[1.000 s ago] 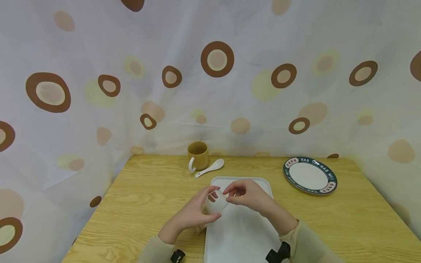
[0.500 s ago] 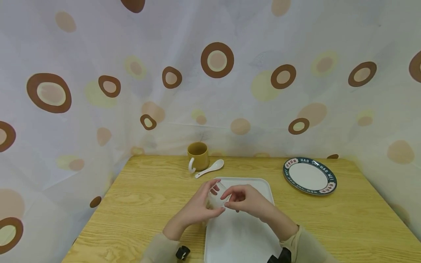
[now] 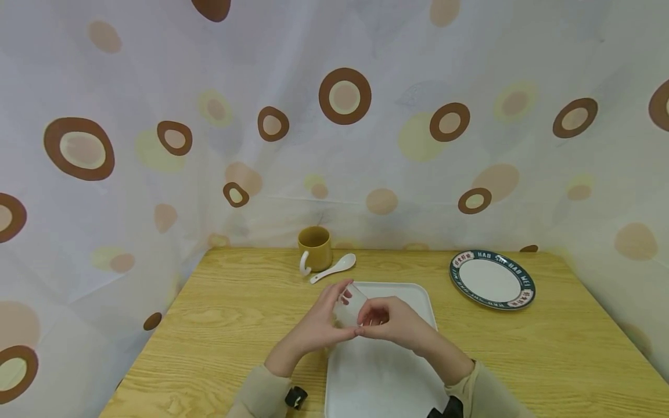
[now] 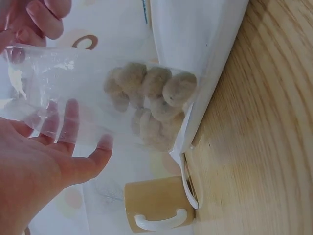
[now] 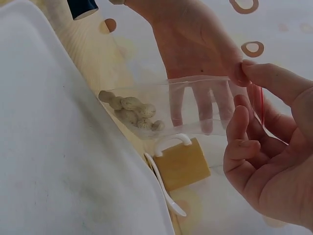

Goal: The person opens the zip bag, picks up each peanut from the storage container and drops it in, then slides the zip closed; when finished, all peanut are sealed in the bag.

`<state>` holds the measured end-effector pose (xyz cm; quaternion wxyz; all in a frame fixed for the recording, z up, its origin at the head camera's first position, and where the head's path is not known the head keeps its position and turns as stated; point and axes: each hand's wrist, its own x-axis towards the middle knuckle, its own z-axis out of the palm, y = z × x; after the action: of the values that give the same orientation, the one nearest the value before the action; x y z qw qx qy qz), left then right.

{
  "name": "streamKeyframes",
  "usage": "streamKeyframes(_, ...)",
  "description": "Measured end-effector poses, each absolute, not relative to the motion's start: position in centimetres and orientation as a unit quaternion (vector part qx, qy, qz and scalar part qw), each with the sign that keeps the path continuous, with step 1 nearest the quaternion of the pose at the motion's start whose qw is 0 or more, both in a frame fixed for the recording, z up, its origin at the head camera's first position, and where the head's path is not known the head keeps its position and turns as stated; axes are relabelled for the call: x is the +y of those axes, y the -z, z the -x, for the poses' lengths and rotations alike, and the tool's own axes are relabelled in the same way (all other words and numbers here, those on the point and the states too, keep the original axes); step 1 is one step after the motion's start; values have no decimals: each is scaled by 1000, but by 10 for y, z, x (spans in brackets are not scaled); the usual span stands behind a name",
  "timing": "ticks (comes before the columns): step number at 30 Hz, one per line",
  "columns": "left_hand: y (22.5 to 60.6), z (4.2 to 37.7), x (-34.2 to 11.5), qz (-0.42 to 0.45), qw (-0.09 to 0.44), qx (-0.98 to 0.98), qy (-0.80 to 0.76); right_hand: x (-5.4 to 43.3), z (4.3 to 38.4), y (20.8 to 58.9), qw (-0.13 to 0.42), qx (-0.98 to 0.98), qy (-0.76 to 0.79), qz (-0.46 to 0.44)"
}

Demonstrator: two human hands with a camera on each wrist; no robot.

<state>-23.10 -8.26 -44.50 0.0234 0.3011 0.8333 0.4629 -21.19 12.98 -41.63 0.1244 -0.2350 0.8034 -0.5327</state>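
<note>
Upright over the tray is a clear plastic bag [image 4: 88, 66] with several unshelled peanuts [image 4: 159, 93] at its bottom. My left hand [image 3: 320, 326] holds the bag's upper part, thumb on one side and fingers spread along the other. At the bag's mouth, beside a red strip [image 5: 257, 105], my right hand [image 3: 399, 324] pinches the edge. The two thumb tips meet there in the head view. In the left wrist view only some fingertips [image 4: 46, 19] of the right hand show. The peanuts are hidden in the head view.
A white tray [image 3: 387, 377] lies beneath the hands on the wooden table [image 3: 219, 325]. Behind it stand a mustard mug [image 3: 321, 255] with a white handle and a white spoon [image 3: 341, 264]. A plate [image 3: 491, 281] with a dark patterned rim is at the back right.
My left hand has shifted slightly right and away with the bag. The right hand's fingers have lowered a little along the bag's mouth, and its thumb now meets the left thumb.
</note>
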Motion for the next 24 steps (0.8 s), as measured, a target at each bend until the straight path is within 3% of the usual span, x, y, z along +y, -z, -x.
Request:
streamKeyframes(10, 442, 227, -83, -284, 7, 802, -526, 146, 216, 418, 53, 801, 566, 189)
streamKeyframes(24, 437, 225, -77, -207, -41, 776, -594, 160, 214, 413, 34, 795, 603, 55)
